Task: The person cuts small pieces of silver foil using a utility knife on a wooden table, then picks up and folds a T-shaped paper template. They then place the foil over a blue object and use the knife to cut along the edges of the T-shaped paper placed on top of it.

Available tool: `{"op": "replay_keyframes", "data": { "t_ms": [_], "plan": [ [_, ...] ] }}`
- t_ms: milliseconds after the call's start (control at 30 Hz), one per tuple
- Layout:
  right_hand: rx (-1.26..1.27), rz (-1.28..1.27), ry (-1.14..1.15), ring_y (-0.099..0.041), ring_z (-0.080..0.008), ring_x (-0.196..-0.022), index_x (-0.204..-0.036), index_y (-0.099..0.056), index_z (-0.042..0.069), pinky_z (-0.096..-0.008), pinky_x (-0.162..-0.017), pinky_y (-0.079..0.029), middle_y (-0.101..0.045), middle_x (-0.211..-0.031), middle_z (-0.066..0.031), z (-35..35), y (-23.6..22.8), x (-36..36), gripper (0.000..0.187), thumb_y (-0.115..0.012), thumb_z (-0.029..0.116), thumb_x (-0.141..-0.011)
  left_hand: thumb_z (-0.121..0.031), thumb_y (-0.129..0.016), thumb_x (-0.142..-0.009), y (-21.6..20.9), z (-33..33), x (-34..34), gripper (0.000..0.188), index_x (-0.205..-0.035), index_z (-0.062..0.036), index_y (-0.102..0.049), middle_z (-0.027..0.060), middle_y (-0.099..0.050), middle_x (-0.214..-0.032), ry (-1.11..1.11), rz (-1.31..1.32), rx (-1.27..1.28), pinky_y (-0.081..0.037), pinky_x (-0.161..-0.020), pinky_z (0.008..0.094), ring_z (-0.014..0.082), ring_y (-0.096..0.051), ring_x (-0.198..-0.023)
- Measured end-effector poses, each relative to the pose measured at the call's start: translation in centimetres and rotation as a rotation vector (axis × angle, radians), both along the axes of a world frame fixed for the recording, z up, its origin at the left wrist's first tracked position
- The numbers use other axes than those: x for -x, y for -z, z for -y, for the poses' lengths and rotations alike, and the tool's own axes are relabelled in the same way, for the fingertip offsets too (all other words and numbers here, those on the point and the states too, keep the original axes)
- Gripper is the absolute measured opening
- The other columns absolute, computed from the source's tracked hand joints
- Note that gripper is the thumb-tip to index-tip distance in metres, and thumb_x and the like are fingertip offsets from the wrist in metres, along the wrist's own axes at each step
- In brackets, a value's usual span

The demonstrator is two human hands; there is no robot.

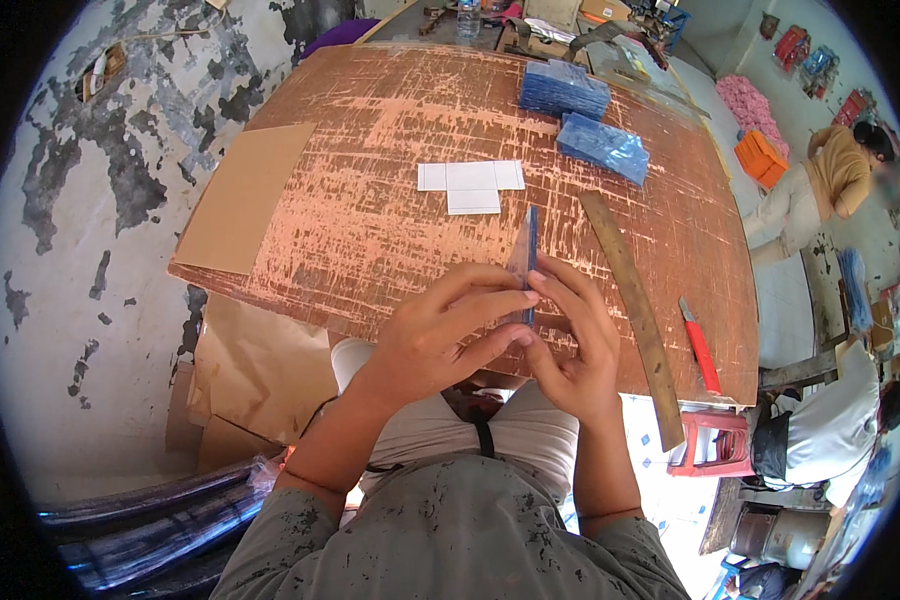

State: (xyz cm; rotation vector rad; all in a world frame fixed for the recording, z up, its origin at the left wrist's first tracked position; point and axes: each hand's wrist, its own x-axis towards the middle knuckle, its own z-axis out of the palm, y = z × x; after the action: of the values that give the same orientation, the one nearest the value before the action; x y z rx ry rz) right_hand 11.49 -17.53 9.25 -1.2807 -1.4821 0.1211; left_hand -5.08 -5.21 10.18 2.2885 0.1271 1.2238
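Both hands meet above the near edge of the counter (370, 210), thumbs and fingertips pinching a thin blue plastic piece (532, 235) between them. The left hand (450, 325) closes on it from the left, thumb and forefinger near its lower end; the right hand (577, 345) comes from the other side, fingers curved along it. The piece is seen almost edge-on, its far end pointing toward the far edge; whether it is one folded sheet or several layers, I cannot tell.

It looks light, fairly stiff yet springy, and its shiny face is probably slippery and easily scratched or creased. Light fingertip pressure on opposite faces, close to the edges, should suit it better than a hard squeeze in the middle.

Toward the far right corner lie two blue plastic stacks (564, 92), near each other. Left of them, around the middle, a white T-shaped card (472, 185) lies flat. A long ruler (633, 310) overhangs the near edge, and a red-handled knife (702, 355) rests near the near right corner.

As for containers, a clear bottle (468, 22) stands beyond the far edge; its contents are too small to make out.
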Motion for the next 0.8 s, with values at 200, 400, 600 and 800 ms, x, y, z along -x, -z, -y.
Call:
{"op": "replay_keyframes", "data": {
  "t_ms": [200,400,600,800],
  "plan": [
    [-0.047,0.021,0.014,-0.066,-0.0381,-0.129,-0.139,-0.065,-0.002,-0.0428,-0.100,-0.061,-0.059,-0.145,-0.0263,-0.07,0.47,-0.28,0.053,-0.078,-0.002,-0.088,-0.006,-0.083,-0.087,0.09,0.28,-0.34,0.034,-0.121,-0.0081,-0.077,0.0105,-0.072,-0.119,0.041,0.017,0.076,-0.065,-0.073,0.0341,0.0248,-0.077,-0.092],
    [-0.050,-0.034,-0.017,-0.065,-0.0384,-0.130,-0.139,-0.065,-0.003,-0.0435,-0.100,-0.063,-0.057,-0.146,-0.0260,-0.26,0.33,-0.17,0.052,-0.078,-0.002,-0.089,-0.007,-0.083,-0.087,0.31,-0.09,-0.41,0.034,-0.120,-0.0069,-0.077,0.0121,-0.071,-0.118,0.040,0.019,0.030,-0.066,-0.073,0.0342,0.0249,-0.077,-0.092],
    [-0.040,-0.013,-0.022,-0.065,-0.0381,-0.130,-0.139,-0.066,-0.003,-0.0432,-0.099,-0.064,-0.057,-0.146,-0.0258,-0.27,0.16,-0.40,0.051,-0.078,-0.002,-0.089,-0.006,-0.081,-0.087,0.58,-0.37,-0.60,0.032,-0.119,-0.0077,-0.078,0.0122,-0.071,-0.116,0.046,0.037,0.035,-0.065,-0.070,0.0339,0.0246,-0.077,-0.090],
    [-0.029,-0.044,-0.026,-0.066,-0.0377,-0.128,-0.138,-0.066,-0.003,-0.0422,-0.099,-0.063,-0.057,-0.145,-0.0260,-0.22,0.33,-0.31,0.050,-0.079,-0.001,-0.089,-0.001,-0.081,-0.084,0.67,-0.12,-0.58,0.031,-0.115,-0.0016,-0.079,0.0166,-0.074,-0.111,0.038,0.040,0.051,-0.062,-0.080,0.0358,0.0273,-0.074,-0.097]
  ]
}}
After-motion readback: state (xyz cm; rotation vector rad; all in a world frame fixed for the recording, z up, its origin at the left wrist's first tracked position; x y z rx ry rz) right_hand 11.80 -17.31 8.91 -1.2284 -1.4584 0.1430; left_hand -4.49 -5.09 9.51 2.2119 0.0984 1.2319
